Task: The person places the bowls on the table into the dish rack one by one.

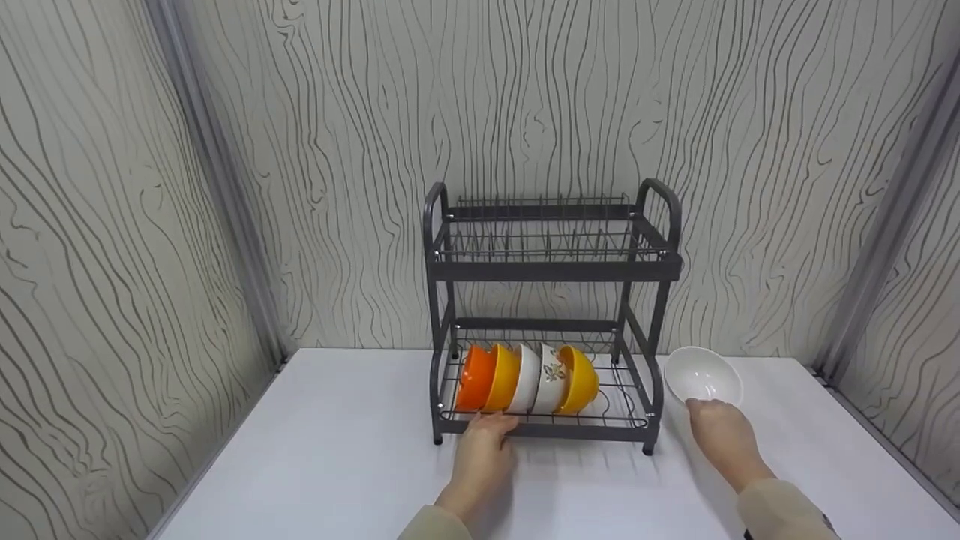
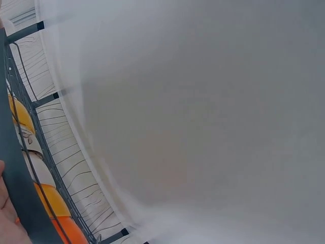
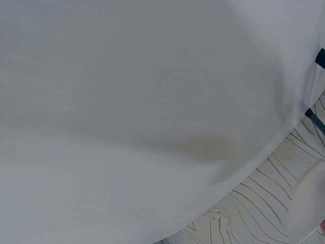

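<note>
A dark two-tier dish rack (image 1: 555, 270) stands on the white table. Several bowls lean on edge in a row on its lower tier: an orange bowl (image 1: 475, 379) at the left, a yellow bowl (image 1: 503, 377), a white bowl (image 1: 526, 379), a flower-patterned bowl (image 1: 551, 379) and another yellow bowl (image 1: 580, 381). My left hand (image 1: 484, 450) grips the front rail (image 2: 18, 178) of that tier, just below the orange and yellow bowls. Right of the rack, my right hand (image 1: 724, 439) pinches the near rim of a white bowl (image 1: 703, 373), tilted with its inside toward the head camera.
Thin wire dividers (image 1: 540, 241) line the rack's upper tier. A wood-grain-patterned wall (image 1: 360, 165) stands behind the table (image 1: 330, 450), with similar panels at both sides. Grey metal posts (image 1: 225, 180) mark the corners.
</note>
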Available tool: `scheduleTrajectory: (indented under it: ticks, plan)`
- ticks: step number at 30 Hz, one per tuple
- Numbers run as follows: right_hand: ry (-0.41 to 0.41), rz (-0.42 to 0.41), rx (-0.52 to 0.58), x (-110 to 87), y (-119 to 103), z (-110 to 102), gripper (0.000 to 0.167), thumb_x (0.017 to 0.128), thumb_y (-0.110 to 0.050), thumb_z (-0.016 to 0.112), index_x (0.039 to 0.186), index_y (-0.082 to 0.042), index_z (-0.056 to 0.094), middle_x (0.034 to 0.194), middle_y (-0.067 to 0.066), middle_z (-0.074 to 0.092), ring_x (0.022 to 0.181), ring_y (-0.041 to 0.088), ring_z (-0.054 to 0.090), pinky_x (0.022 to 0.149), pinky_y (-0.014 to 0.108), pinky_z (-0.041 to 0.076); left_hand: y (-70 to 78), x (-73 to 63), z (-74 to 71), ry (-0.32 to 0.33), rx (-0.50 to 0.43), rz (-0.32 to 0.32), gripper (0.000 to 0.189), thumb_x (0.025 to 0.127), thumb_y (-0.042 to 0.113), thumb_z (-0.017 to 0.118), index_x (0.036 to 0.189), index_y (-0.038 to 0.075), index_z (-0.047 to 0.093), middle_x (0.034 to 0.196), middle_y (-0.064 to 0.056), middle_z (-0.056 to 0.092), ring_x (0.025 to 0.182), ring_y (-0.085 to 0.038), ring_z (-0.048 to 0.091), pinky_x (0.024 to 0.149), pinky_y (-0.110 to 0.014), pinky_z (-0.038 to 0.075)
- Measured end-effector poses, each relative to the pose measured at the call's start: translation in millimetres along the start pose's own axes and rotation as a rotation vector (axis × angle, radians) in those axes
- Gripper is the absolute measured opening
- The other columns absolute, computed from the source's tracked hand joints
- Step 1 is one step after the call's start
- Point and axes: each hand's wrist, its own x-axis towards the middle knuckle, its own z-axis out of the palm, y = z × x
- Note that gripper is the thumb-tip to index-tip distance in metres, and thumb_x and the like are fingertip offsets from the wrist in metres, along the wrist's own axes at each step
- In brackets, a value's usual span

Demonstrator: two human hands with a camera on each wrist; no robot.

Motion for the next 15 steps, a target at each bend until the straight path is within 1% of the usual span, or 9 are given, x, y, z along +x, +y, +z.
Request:
scheduleTrajectory:
  ticks: [5, 15]
  plan:
    - [0.085, -0.039, -0.034, -0.1, -2, -5, 0.009, 0.072, 0.004, 0.068, 0.077, 0.001, 0.062, 0.059, 0.017, 0.062, 0.048, 0.025, 0.058, 0.043, 0.032, 0.050, -0.8, 0.6, 0.2, -0.003, -0.001, -0.002, 0.036, 0.078, -0.005, 0.058, 0.107, 0.011, 0.070, 0.108, 0.000, 0.070, 0.109, -0.018, 0.062, 0.107, -0.044, 0.038]
    - [0.200, -0.102, -0.053, -2.4, -2, -14, 0.012, 0.069, 0.004, 0.069, 0.076, 0.000, 0.060, 0.057, 0.015, 0.062, 0.046, 0.022, 0.056, 0.041, 0.029, 0.048, -0.5, 0.7, 0.8, 0.011, 0.000, 0.003, 0.034, 0.078, -0.006, 0.059, 0.106, 0.011, 0.070, 0.107, 0.000, 0.070, 0.107, -0.018, 0.062, 0.106, -0.045, 0.039]
